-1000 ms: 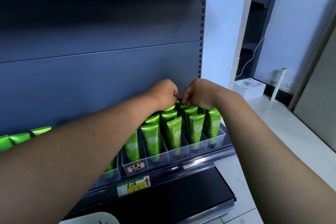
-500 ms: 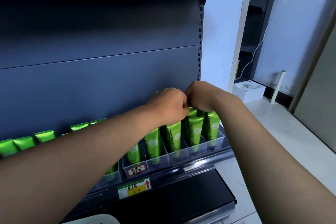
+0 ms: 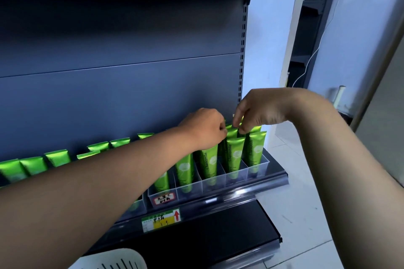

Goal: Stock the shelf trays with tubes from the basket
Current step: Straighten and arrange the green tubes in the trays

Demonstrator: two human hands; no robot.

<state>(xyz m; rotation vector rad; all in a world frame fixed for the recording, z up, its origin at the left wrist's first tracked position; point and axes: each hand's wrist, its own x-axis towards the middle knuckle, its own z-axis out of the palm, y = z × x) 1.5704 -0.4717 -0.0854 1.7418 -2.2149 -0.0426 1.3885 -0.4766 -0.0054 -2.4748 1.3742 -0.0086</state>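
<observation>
Green tubes (image 3: 235, 155) marked Chamomile stand upright in a clear divided shelf tray (image 3: 255, 169) at the right end of the shelf. My right hand (image 3: 260, 111) reaches down from above, and its thumb and fingertips pinch the crimped top of a tube in the back rows. My left hand (image 3: 203, 130) is curled over the tops of the tubes just to the left, its fingertips closed on a tube's top edge; the palm hides the rest. More green tubes (image 3: 58, 157) stand in trays further left. A corner of the white slotted basket (image 3: 118, 260) shows at the bottom.
The dark shelf back panel (image 3: 120, 94) rises behind the trays. A price label with a red arrow (image 3: 160, 219) sits on the shelf's front rail. A lower black shelf (image 3: 207, 238) juts out below. White floor and a white post (image 3: 338, 96) lie to the right.
My right hand has lifted and opened into a pinch on a back-row tube top. My left hand has slid slightly right and lower, staying curled at the tube tops.
</observation>
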